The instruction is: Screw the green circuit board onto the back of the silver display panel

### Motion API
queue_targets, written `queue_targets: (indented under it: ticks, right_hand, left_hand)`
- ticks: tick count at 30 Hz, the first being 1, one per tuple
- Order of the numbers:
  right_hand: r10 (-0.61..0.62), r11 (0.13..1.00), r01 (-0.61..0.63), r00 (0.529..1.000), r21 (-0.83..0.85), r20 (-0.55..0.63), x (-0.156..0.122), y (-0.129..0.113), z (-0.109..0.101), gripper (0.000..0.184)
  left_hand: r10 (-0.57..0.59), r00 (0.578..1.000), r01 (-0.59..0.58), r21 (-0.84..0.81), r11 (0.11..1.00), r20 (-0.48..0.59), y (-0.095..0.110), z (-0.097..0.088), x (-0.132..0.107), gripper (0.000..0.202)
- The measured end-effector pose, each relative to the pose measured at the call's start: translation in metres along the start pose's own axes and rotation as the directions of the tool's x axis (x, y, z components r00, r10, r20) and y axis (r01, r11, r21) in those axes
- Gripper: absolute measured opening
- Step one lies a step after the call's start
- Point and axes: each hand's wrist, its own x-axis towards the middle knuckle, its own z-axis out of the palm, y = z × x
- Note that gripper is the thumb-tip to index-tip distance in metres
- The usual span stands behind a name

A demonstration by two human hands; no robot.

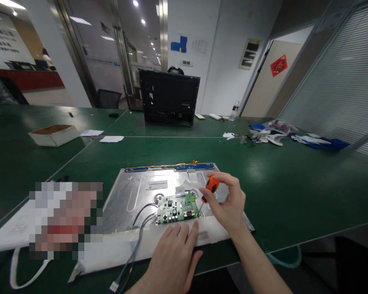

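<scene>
My right hand (230, 202) pinches the orange and black handle of a screwdriver (213, 185). Its thin shaft points down to the right lower corner of a green circuit board (171, 207). That board lies on the metal back of a display panel (119, 200), which rests flat on the table. My left hand (178, 249) lies with fingers stretched over the panel's whitish lower strip, just below the board. Grey cables (138, 237) run from the board's left side down past my left wrist and end in a white connector (114, 286).
A black monitor housing (171, 98) stands at the back of the green table (282, 192). An open box (53, 134) sits far left; a partly blurred white bag (12, 228) lies near left. A bottle (234, 111), plastic bags and gloves (276, 139) are at the back right.
</scene>
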Motion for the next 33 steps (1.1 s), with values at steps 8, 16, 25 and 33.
queue_targets:
  ticks: [8, 16, 25, 33]
  right_hand:
    - [0.028, 0.988, -0.048, 0.990, 0.147, 0.136, -0.0048, -0.0041, -0.0006, 0.036]
    - [-0.111, 0.993, 0.102, 0.975, 0.052, 0.190, 0.0010, -0.0041, -0.0054, 0.041]
    - [-0.178, 0.984, 0.178, 0.983, -0.010, 0.045, -0.0003, -0.0041, 0.0004, 0.044]
    - [-0.191, 0.980, 0.193, 0.980, -0.053, 0.049, 0.0041, -0.0080, -0.0028, 0.045]
  left_hand:
    - [0.004, 1.000, -0.004, 0.004, 1.000, -0.002, 0.0010, -0.0002, -0.0014, 0.048]
    - [0.013, 1.000, -0.013, -0.003, 1.000, -0.013, -0.0005, 0.0008, -0.0008, 0.048]
    - [0.014, 1.000, -0.014, -0.003, 1.000, -0.008, -0.0001, 0.0009, -0.0005, 0.049]
    - [0.019, 1.000, -0.019, -0.007, 1.000, -0.024, -0.0012, 0.0046, -0.0009, 0.047]
